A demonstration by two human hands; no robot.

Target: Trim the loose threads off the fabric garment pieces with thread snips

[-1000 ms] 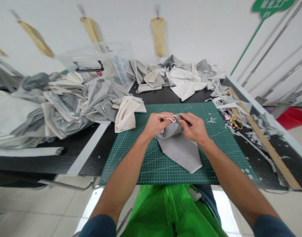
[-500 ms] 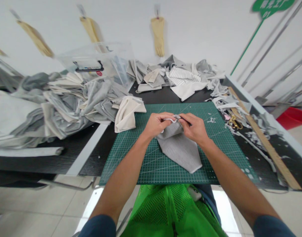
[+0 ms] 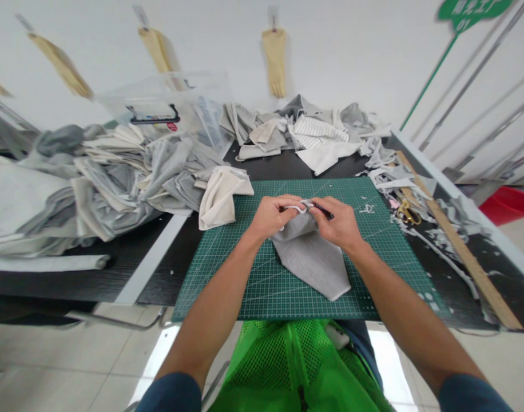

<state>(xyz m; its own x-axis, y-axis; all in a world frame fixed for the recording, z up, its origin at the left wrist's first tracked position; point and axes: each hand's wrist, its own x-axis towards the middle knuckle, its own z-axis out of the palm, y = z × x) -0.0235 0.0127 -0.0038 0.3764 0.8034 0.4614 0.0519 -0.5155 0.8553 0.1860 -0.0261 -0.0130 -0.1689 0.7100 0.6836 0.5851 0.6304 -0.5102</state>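
Observation:
A grey piece of fabric (image 3: 310, 257) lies on the green cutting mat (image 3: 227, 274) in front of me, its far end lifted. My left hand (image 3: 272, 216) is closed, pinching that far edge and a white trim. My right hand (image 3: 340, 224) is closed too, gripping the same edge from the right and holding a thin dark tool (image 3: 324, 212) between its fingers. The two hands nearly touch above the mat's middle.
Heaps of grey and cream fabric (image 3: 116, 177) cover the table's left and back. A clear plastic box (image 3: 167, 109) stands behind them. Gold scissors (image 3: 408, 214), a wooden ruler (image 3: 459, 246) and scraps lie at the right. A green mesh bag (image 3: 296, 366) hangs below the table edge.
Almost nothing differs; my right hand's fingers shifted slightly on the fabric edge and the dark tool shows a bit more than half a second ago.

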